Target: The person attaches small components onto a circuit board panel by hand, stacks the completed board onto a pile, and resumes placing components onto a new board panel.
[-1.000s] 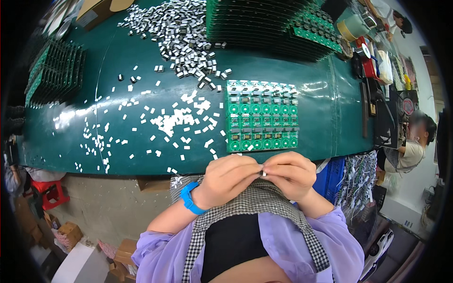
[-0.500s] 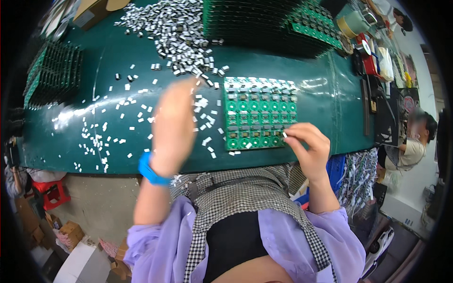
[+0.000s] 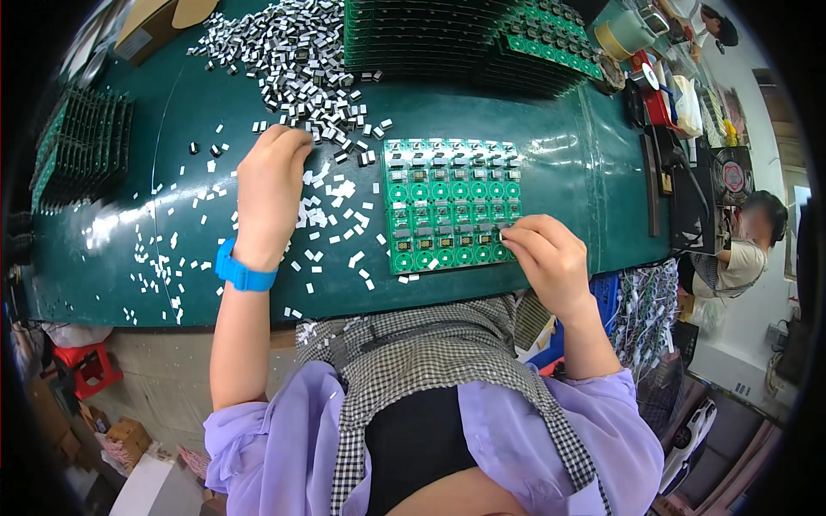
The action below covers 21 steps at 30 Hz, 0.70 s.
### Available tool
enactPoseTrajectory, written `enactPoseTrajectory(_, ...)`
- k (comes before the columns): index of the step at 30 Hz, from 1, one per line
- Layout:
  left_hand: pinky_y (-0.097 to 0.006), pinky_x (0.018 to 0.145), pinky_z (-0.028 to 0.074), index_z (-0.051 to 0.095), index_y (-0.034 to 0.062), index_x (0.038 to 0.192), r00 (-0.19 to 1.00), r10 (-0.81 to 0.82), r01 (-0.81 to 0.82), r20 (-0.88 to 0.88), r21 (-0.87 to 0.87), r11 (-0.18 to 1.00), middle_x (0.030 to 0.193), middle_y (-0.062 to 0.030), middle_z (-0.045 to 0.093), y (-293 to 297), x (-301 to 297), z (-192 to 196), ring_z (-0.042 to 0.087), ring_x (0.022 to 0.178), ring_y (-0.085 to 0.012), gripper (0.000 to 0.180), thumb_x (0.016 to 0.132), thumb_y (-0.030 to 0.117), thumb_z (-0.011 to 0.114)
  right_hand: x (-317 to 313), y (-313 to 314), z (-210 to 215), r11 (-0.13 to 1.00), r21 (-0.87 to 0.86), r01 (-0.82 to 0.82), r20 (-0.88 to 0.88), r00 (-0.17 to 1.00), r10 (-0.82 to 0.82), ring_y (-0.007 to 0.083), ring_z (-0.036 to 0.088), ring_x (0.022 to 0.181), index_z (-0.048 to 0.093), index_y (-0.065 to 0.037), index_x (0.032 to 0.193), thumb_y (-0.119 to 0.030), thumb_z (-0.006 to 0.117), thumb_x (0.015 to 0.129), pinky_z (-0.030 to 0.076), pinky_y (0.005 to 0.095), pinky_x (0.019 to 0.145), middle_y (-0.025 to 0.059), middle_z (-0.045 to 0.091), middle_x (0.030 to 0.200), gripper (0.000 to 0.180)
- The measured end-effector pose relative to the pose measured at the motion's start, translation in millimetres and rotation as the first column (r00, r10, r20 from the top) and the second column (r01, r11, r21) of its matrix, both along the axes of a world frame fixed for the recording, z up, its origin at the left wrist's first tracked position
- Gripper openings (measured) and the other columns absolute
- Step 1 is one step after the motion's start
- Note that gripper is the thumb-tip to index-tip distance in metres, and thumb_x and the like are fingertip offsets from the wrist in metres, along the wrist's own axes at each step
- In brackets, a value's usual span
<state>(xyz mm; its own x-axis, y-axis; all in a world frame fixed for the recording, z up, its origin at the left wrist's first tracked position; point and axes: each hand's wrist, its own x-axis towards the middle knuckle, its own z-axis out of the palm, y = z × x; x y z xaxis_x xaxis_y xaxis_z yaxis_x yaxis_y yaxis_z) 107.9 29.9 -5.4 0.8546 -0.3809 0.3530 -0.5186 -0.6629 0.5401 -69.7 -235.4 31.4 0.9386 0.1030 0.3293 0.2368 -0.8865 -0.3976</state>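
Note:
A green circuit board panel (image 3: pixel 454 206) lies on the table before me, covered with repeated rows of small parts and round outlines. At its lower right corner, my right hand (image 3: pixel 551 258) pinches a small white piece (image 3: pixel 502 235) between thumb and forefinger, right against the board. My left hand (image 3: pixel 271 189), with a blue wristband, bends its fingers down at the near edge of a heap of small black-and-white blocks (image 3: pixel 301 69). Those fingertips are drawn together; whatever is between them is hidden. Loose white slips (image 3: pixel 340 191) lie scattered beside this hand.
A tall stack of green boards (image 3: pixel 430 39) stands behind the panel, with another stack (image 3: pixel 82 146) at the far left. An open cardboard box (image 3: pixel 151 30) sits at the back left. Toward the right, a co-worker (image 3: pixel 748 245) sits past a bundle of wires (image 3: pixel 645 314).
My left hand has moved up and left, its fingers now curled at the heap. The right hand keeps its pinch, pressing in at the board's corner. The whole view has shifted slightly.

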Motion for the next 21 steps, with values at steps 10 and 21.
enactPoseTrajectory(10,-0.026,0.072,0.051,0.064,-0.0083,0.093,0.746,-0.411,0.010,-0.524,-0.608,0.794,0.096,-0.0121,0.062,6.4,-47.6,31.8,0.062,0.082,-0.0165,0.016,0.077,-0.011,0.061,-2.2,-0.2,-4.4,0.997,-0.078,-0.007,-0.007,1.000,0.007,0.0221,0.064,0.072,0.064,-0.004,0.083,-0.001,0.071,0.068,0.052,0.0314,0.059,0.0059,0.062,0.082,0.016)
enactPoseTrajectory(21,-0.025,0.079,0.054,0.060,-0.0075,0.106,0.328,-0.692,-0.231,-0.643,-0.765,0.602,0.098,-0.0101,0.062,-25.1,-124.5,27.0,0.063,0.091,-0.0151,0.022,0.084,-0.005,0.061,-0.5,49.2,7.2,0.881,0.374,-0.291,0.076,0.956,0.284,0.0206,0.065,0.072,0.066,-0.004,0.091,-0.006,0.077,0.065,0.052,0.0288,0.059,0.0080,0.065,0.089,0.028)
